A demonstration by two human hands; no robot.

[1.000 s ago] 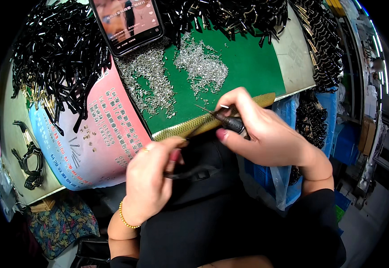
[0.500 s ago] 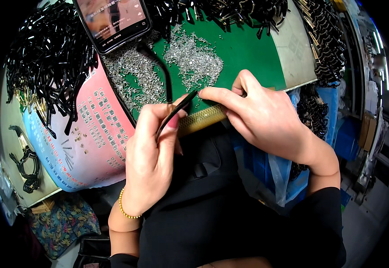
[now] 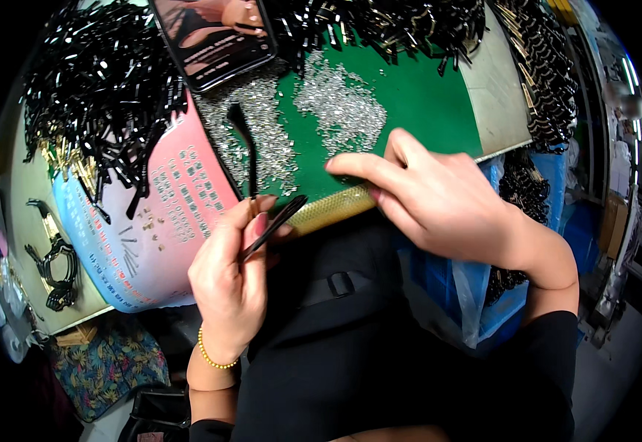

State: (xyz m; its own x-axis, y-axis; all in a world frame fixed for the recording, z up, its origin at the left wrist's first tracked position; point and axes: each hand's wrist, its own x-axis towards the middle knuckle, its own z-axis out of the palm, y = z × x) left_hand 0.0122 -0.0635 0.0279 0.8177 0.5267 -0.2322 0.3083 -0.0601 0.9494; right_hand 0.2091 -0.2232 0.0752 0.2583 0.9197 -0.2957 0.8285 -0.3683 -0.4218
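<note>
My left hand (image 3: 230, 269) is closed round a pair of black glasses (image 3: 252, 166). One temple stands up past my fingertips and the other slants to the upper right; the front of the glasses is mostly hidden by the hand. My right hand (image 3: 439, 199) hovers apart from the glasses, near the table's front edge, its index finger stretched out and the thumb away from its tip. No thing shows between those fingers. Beyond it a heap of tiny silver metal pieces (image 3: 347, 110) lies on the green mat (image 3: 428, 103), with a second heap of silver pieces (image 3: 258, 118) to its left.
A phone (image 3: 218, 44) with a lit screen stands at the back. Black glasses temples (image 3: 100, 88) pile up at the far left. A yellow mesh-patterned strip (image 3: 332, 210) runs along the front edge. A printed sheet (image 3: 159, 214) and bundled glasses (image 3: 56, 265) lie at left; blue crates (image 3: 498, 317) stand at right.
My left hand has moved down and left with the glasses, tilting them. My right hand has come away from the temple tip and its thumb now shows apart from the index finger.
</note>
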